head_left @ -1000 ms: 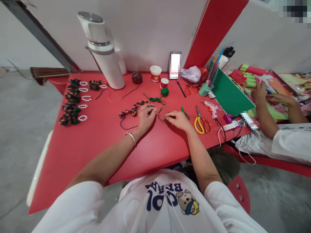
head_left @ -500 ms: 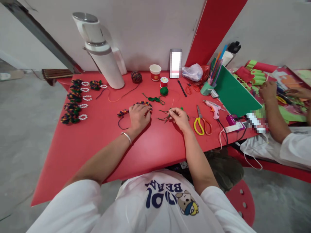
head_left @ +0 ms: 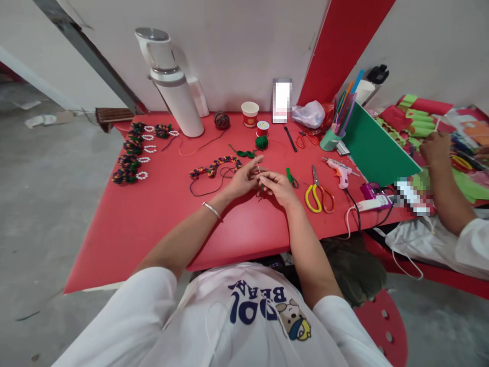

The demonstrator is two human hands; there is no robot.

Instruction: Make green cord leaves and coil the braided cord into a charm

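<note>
My left hand (head_left: 245, 179) and my right hand (head_left: 278, 187) meet over the middle of the red table. The right fingers are pinched on a dark green yarn piece (head_left: 260, 193), whose loose ends hang below. The left fingers are bent close around the same spot, and what they grip is hidden. A thin pale strand or needle (head_left: 258, 165) shows between the hands. Left of them lies a multicoloured knitted cord (head_left: 215, 167) with a dark yarn tail. Behind the fingers is a green leaf-like yarn piece (head_left: 244, 153); a second green piece (head_left: 291, 178) lies right of them.
Scissors (head_left: 315, 191) and a pink glue gun (head_left: 340, 172) lie to the right. Behind stand a thread spool (head_left: 263, 128), green yarn ball (head_left: 262, 142), paper cup (head_left: 250, 114) and tall flask (head_left: 178, 102). Beaded yarn bundles (head_left: 132, 146) line the left. A co-worker's hand (head_left: 436, 148) is beyond the green board (head_left: 378, 148).
My left hand has left the multicoloured cord and moved right to join my right hand. The right hand has shifted slightly left. The view has turned a little to the left.
</note>
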